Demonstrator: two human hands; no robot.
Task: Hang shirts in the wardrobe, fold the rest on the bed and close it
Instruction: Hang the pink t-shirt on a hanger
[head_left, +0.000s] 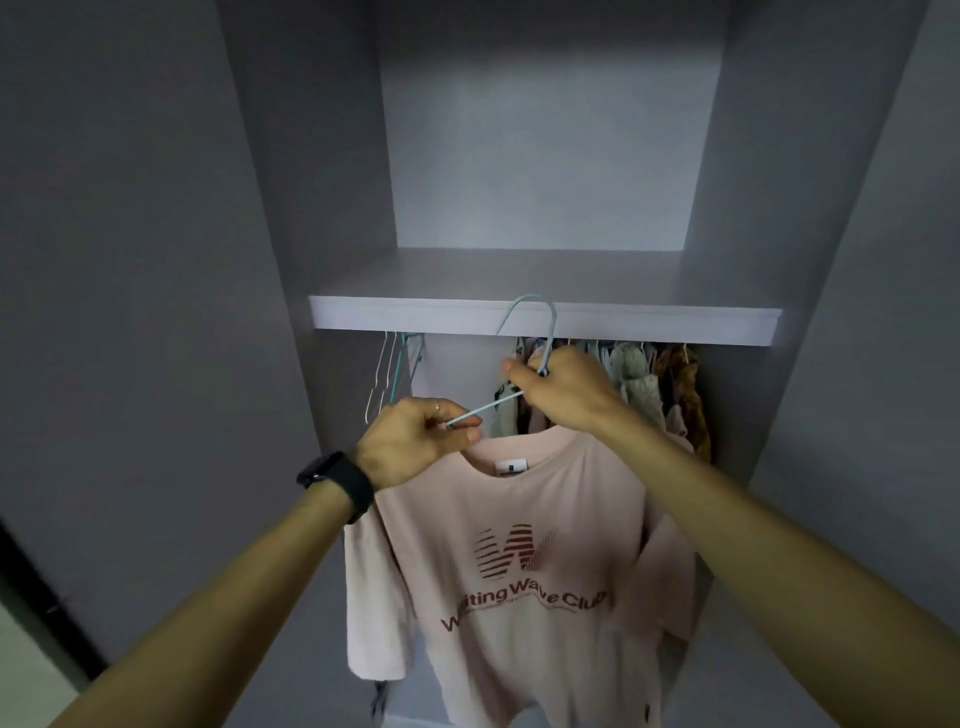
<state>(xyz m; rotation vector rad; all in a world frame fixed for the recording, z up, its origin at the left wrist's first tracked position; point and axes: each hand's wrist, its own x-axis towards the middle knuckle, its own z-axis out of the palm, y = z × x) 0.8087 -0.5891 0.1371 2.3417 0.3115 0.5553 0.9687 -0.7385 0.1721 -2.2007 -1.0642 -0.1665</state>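
Observation:
A pale pink T-shirt (519, 571) with dark red lettering hangs from a light blue wire hanger (545, 322) in front of the open wardrobe. My right hand (561, 389) grips the hanger at the base of its hook. The hook rises in front of the shelf edge, short of the rail. My left hand (415, 441), with a black watch on the wrist, pinches the hanger's left arm at the shirt's shoulder. The right shoulder of the shirt is hidden behind my right forearm.
A white shelf (675, 322) crosses the wardrobe above the hanging space. Empty hangers (389, 374) hang at the rail's left end. Several hung garments (649, 389) fill the right part. Grey wardrobe walls stand on both sides.

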